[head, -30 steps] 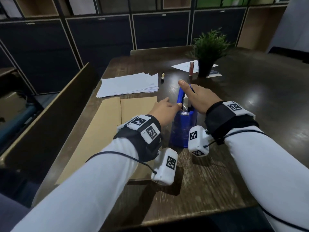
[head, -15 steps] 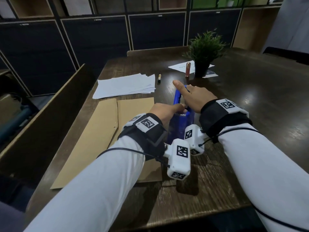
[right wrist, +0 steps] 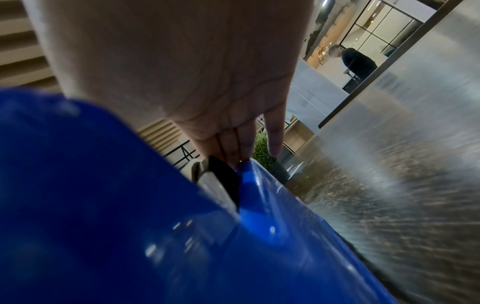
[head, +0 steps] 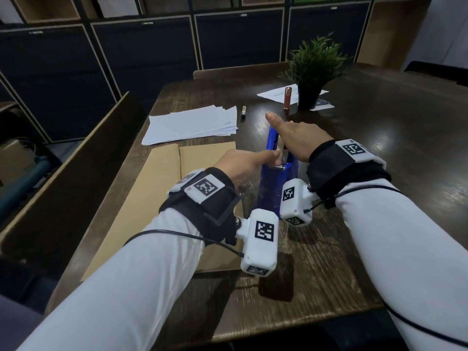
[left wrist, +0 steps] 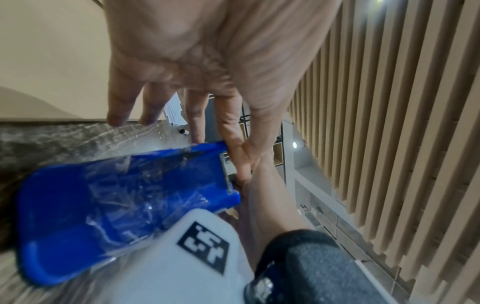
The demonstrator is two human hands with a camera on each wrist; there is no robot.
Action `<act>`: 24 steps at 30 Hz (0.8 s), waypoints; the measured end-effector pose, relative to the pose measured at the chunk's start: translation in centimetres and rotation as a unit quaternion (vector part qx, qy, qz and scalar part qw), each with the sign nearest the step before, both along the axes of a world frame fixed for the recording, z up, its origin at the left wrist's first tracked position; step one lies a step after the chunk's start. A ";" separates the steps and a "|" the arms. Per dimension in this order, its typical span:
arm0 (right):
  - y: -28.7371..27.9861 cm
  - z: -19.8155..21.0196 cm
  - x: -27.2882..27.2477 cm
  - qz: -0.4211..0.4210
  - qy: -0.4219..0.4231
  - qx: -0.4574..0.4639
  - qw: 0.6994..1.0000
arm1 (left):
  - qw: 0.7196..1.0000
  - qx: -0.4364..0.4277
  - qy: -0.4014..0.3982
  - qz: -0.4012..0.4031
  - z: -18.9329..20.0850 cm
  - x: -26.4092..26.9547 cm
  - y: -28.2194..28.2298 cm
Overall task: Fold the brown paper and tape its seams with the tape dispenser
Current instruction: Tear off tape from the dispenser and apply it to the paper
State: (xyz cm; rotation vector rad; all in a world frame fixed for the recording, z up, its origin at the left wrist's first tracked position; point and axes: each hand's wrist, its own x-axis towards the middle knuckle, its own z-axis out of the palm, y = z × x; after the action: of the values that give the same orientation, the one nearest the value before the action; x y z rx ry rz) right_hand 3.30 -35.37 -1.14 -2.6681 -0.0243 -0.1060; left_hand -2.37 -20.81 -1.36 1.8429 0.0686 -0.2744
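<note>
The folded brown paper (head: 162, 198) lies flat on the left half of the table, its seam running away from me. Right of it stands the blue tape dispenser (head: 269, 196), cutter end toward me. My left hand (head: 276, 158) reaches across to the cutter. In the left wrist view, thumb and index of the left hand (left wrist: 242, 162) pinch together right at the metal blade of the dispenser (left wrist: 116, 195), the other fingers straight. My right hand (head: 293, 134) lies on top of the dispenser. Its fingers (right wrist: 241, 148) run straight along the dispenser (right wrist: 155, 226) and tape roll.
A stack of white paper (head: 192, 125) lies beyond the brown paper, with a dark pen (head: 244, 112) beside it. Farther back stand a potted plant (head: 311, 69) and a reddish tube (head: 287, 98) on a white sheet (head: 273, 93). A chair back (head: 76, 168) borders the table's left edge.
My left hand has moved right from over the brown paper to the dispenser's cutter and now pinches there. The right hand has stayed on top of the dispenser.
</note>
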 end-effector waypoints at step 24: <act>0.3 0.5 -0.6 -0.008 0.009 -0.014 1.000 | 0.995 -0.090 0.018 -0.044 -2.4 -1.5 0.7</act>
State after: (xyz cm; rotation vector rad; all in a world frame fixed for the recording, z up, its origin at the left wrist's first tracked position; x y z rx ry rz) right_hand 2.65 -35.04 -0.66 -2.6981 0.0013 -0.0869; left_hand -3.90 -20.15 -3.73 1.6651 -0.0121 -0.3631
